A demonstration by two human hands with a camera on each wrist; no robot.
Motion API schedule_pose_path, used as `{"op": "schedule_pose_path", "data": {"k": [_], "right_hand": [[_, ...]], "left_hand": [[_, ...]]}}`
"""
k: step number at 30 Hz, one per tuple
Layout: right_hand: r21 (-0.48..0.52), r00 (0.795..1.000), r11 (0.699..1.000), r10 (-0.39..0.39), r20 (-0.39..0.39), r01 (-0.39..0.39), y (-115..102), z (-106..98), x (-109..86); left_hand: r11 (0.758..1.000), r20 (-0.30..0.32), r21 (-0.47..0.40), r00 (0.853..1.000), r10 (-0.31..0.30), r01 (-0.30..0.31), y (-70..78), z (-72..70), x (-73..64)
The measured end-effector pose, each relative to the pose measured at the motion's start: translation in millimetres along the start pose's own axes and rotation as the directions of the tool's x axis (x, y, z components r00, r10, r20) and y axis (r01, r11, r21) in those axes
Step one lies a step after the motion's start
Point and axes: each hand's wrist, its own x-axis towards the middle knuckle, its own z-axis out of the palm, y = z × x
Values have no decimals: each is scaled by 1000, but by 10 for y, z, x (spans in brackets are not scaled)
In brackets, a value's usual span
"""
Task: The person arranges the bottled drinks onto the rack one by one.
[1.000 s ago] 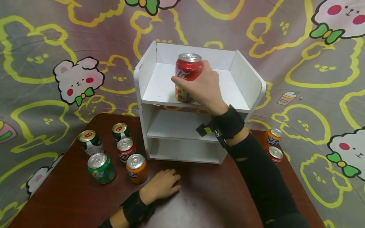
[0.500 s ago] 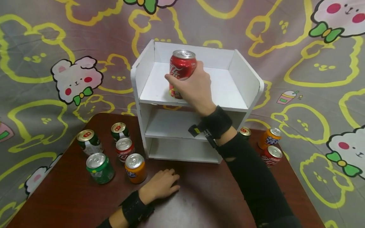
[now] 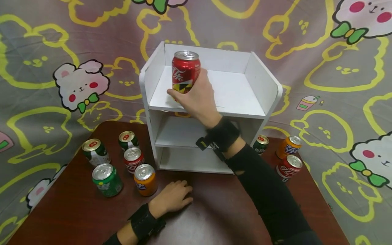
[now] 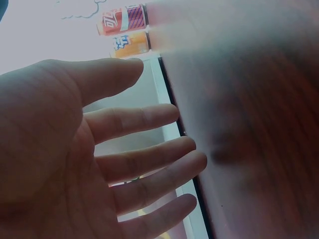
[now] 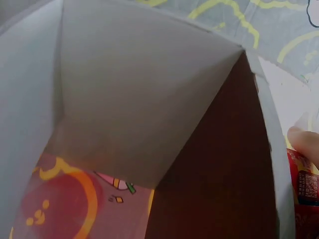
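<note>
My right hand (image 3: 198, 97) grips a red soda can (image 3: 185, 69) with a yellow-and-black band, upright over the left part of the white shelf's top board (image 3: 232, 92). Whether the can's base touches the board is hidden by the hand. In the right wrist view, the thumb and part of the red can (image 5: 304, 179) show at the right edge. My left hand (image 3: 173, 197) rests on the brown table, fingers extended and holding nothing. Closest to it stands an orange can (image 3: 145, 180). The left wrist view shows the left hand (image 4: 114, 149) with its fingers spread.
Left of the shelf stand a green can (image 3: 107, 180), a smaller red can (image 3: 133, 160) and two dark green cans (image 3: 96, 152). On the right are an orange can (image 3: 289, 147), a red can (image 3: 289, 167) and a dark green can (image 3: 261, 144). A patterned cloth (image 3: 343, 112) hangs behind.
My right hand has carried the red can leftward along the top shelf and slightly up in view. More of the right-hand cans shows now. The left hand has stayed in place.
</note>
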Motion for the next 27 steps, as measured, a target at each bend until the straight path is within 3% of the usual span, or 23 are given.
{"op": "schedule_pose_path", "data": {"k": [17,27], "right_hand": [[53,994,997,46,100,-52,-112,157,33],[84,972,996,16,236,-37,-93,112,105]], "left_hand": [[1000,-25,-16,999,24,-25,-7,15,-14],[999,-13,-33,1000,5,-5,-30,14,-25]]}}
